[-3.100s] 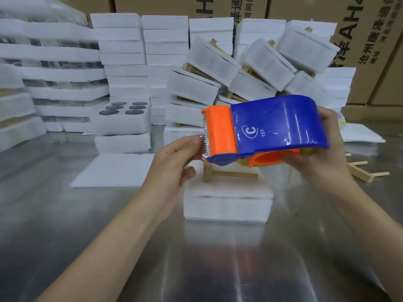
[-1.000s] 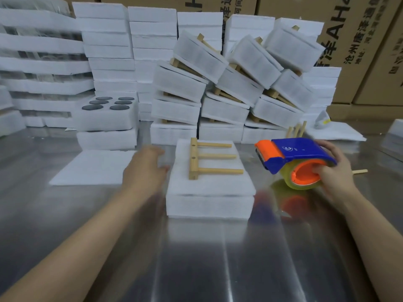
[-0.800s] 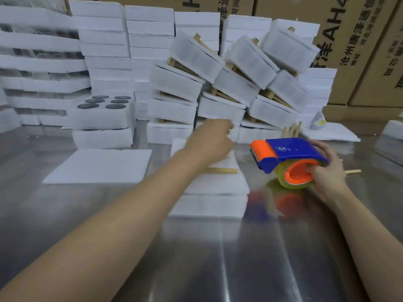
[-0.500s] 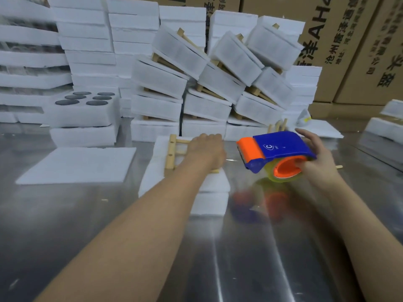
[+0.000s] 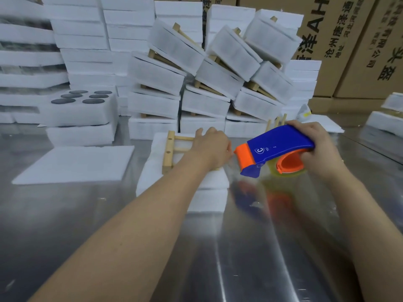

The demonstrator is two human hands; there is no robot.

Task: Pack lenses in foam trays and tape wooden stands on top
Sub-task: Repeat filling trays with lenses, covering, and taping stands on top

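Observation:
A closed white foam tray [image 5: 152, 171] lies on the steel table [image 5: 239, 247] in the middle. A wooden stand [image 5: 169, 151] lies flat on top of it. My left hand [image 5: 210, 149] rests on the stand's prongs with fingers laid forward, pressing down and hiding the stand's right half. My right hand [image 5: 320, 153] grips a blue and orange tape dispenser [image 5: 281, 142] by its roll, just right of the tray. Its orange nose sits close to my left thumb.
An open foam tray [image 5: 82, 118] with several dark lenses [image 5: 90, 101] stands at the left on another tray. A flat foam sheet [image 5: 76, 164] lies in front of it. Taped packs [image 5: 209, 68] pile up behind, loose wooden stands [image 5: 278, 122] behind the dispenser, cardboard boxes [image 5: 349, 40] at the back right.
My left hand swung from the tray's left side onto the wooden stand and stays there. My right hand brought the dispenser left, close to the tray's right edge.

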